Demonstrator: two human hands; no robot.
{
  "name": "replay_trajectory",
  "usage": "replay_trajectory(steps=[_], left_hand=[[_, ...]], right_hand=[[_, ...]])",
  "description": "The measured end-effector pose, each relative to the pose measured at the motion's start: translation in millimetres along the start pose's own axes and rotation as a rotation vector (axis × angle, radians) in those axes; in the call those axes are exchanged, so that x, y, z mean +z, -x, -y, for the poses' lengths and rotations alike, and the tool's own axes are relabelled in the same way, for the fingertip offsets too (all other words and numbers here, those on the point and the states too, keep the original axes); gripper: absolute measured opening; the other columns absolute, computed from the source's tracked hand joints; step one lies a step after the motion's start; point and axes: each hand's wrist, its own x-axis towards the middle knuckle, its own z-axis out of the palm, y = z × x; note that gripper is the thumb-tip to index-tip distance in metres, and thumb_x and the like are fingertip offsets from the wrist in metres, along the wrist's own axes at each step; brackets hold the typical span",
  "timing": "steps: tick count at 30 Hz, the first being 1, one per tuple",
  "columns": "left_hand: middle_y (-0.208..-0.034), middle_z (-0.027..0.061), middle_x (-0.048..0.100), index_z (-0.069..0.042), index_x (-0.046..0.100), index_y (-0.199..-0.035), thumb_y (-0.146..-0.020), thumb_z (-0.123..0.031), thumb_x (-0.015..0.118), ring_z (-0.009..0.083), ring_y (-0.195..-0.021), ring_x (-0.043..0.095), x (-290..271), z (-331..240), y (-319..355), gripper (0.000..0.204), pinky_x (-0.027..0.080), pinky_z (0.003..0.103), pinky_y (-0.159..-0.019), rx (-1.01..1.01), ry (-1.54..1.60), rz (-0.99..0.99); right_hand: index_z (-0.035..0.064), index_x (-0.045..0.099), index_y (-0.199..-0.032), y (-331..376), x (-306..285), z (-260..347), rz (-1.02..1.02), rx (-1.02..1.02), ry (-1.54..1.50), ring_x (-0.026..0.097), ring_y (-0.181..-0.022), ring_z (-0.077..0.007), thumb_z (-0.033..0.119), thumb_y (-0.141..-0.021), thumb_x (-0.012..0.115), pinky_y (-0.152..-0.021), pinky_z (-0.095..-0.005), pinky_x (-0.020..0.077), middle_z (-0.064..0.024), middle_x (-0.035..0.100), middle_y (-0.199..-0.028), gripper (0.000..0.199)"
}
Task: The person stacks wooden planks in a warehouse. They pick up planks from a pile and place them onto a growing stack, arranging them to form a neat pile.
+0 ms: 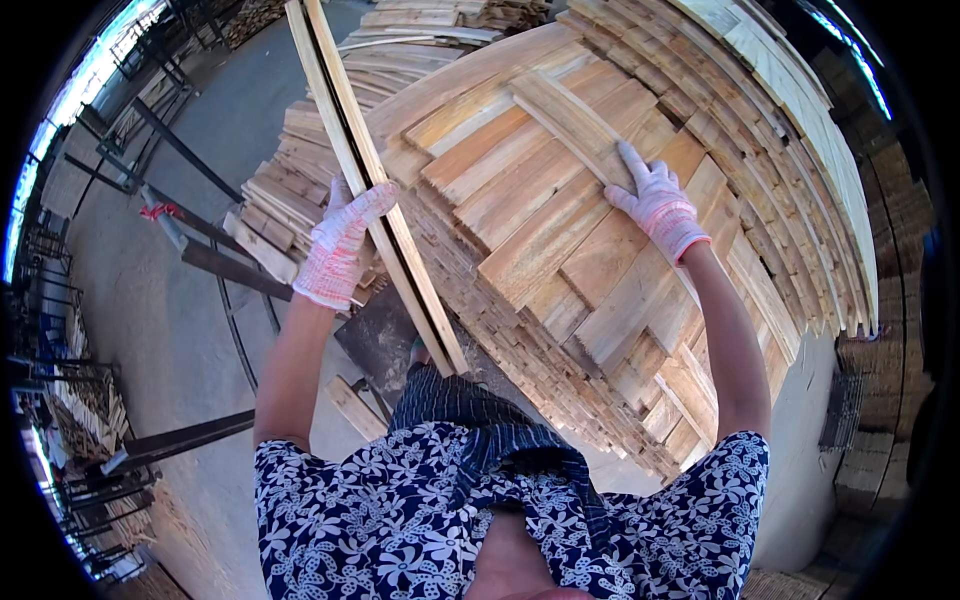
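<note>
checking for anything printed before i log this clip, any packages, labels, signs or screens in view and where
None in view: no package, label, sign or screen shows.
The gloved left hand grips long pale wooden slats.
The gloved right hand rests on a short pale wooden board atop the big stack of bare wooden boards.

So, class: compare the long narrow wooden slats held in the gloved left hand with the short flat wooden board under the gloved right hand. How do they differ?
The long narrow wooden slats are thin strips lifted clear of the stack; the short flat wooden board is wider and lies flat on the pile. The left hand wraps around the slats; the right hand only presses its board. Both are pale, unfinished timber.
</note>
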Motion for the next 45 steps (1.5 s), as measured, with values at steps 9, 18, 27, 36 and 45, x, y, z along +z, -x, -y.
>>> replay_trajectory(steps=[9, 18, 27, 36, 45], left_hand=[[-0.104, 0.0065, 0.067, -0.013, 0.061, -0.116, -0.092, -0.026, 0.076, 0.0227, -0.097, 0.068, 39.7, 105.0, 82.3, 0.031, 0.058, 0.045, -0.084, -0.3, 0.43, -0.292], [-0.12, 0.0163, 0.059, -0.008, 0.04, -0.137, -0.083, -0.027, 0.08, 0.0257, -0.104, 0.06, 75.7, 179.7, 39.1, 0.07, 0.052, 0.038, -0.088, -0.175, -0.004, -0.287], [-0.12, 0.0193, 0.06, 0.001, 0.029, -0.139, -0.082, -0.047, 0.083, 0.0228, -0.099, 0.063, 96.5, 108.3, 38.2, 0.092, 0.056, 0.036, -0.08, -0.616, -0.125, -0.259], [-0.11, 0.0075, 0.061, -0.008, 0.045, -0.127, -0.086, -0.025, 0.082, 0.0191, -0.094, 0.067, 84.9, 54.2, 56.4, 0.057, 0.062, 0.035, -0.067, -0.45, 0.209, -0.201], [-0.104, 0.002, 0.063, -0.012, 0.055, -0.129, -0.094, -0.034, 0.072, 0.017, -0.097, 0.063, 114.5, -30.7, 20.7, 0.045, 0.057, 0.039, -0.086, -0.114, 0.455, 0.066]], right_hand=[[0.0321, 0.033, -0.159, 19.3, 12.7, -22.2, -0.022, 0.072, -0.028, 0.05, -0.129, -0.0416, 0.052, -0.088, 0.071, -0.109, -0.0495, 0.0423, -0.022, 0.052, -0.136, 0.083], [0.0298, 0.036, -0.157, -66.8, -37.1, -36.7, -0.034, 0.041, -0.079, 0.05, -0.13, -0.0422, 0.05, -0.085, 0.074, -0.109, -0.0494, 0.0423, -0.0249, 0.051, -0.135, 0.085], [0.0349, 0.035, -0.158, -205.2, -14.6, -49.7, -0.049, 0.052, -0.057, 0.041, -0.141, -0.0414, 0.055, -0.086, 0.069, -0.116, -0.0489, 0.0353, -0.0239, 0.042, -0.151, 0.082], [0.0316, 0.04, -0.156, -156.5, -24.0, 1.8, -0.195, -0.013, 0.06, 0.039, -0.143, -0.0395, 0.048, -0.09, 0.068, -0.115, -0.0512, 0.0348, -0.0218, 0.04, -0.154, 0.073], [0.0066, 0.013, -0.163, 81.4, -76.0, 126.2, 0.654, -0.502, -1.095, 0.035, -0.147, -0.0301, 0.06, -0.09, 0.067, -0.12, -0.0411, 0.0285, -0.0206, 0.031, -0.161, 0.105]])
